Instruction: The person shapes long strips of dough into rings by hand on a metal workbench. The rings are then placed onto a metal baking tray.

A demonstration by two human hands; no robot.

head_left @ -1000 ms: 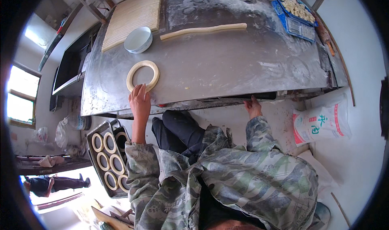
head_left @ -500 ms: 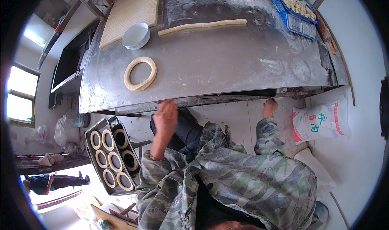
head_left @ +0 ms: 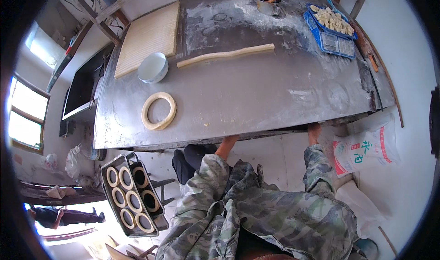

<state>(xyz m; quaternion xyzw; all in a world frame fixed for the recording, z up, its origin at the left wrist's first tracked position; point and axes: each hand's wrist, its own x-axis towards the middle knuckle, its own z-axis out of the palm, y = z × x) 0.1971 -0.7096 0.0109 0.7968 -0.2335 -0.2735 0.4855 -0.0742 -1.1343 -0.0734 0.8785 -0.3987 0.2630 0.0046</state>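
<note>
"What is the left hand [head_left: 227,144] doing?"

"It is lying at the near edge of the table [head_left: 238,99], its fingers hiding underneath. I can't tell whether it is gripping or open."

"And the right hand [head_left: 314,132]?"

"Farther right, it is meeting that same edge. The table is covering its fingertips, so I can't tell its hold either. Between the hands, a dark thing [head_left: 295,128] is showing under the edge; what it is, I can't make out."

"Where is the dough ring [head_left: 160,125]?"

"It is lying on the table, ahead and left of the left hand, touched by neither hand. Beyond it a bowl [head_left: 153,68] is standing, and past that a ridged slab [head_left: 146,40] is lying. A dough strip [head_left: 225,55] is stretching well ahead of the left hand."

"Around the right hand?"

"A sack [head_left: 365,147] is leaning just right of it. Far ahead, a blue scale [head_left: 337,45] is bearing dough pieces [head_left: 333,19], with a rolling pin [head_left: 364,42] lying to their right."

"Behind the left hand?"

"Back and left, a tray [head_left: 137,235] is holding six more rings [head_left: 108,177]."
</note>
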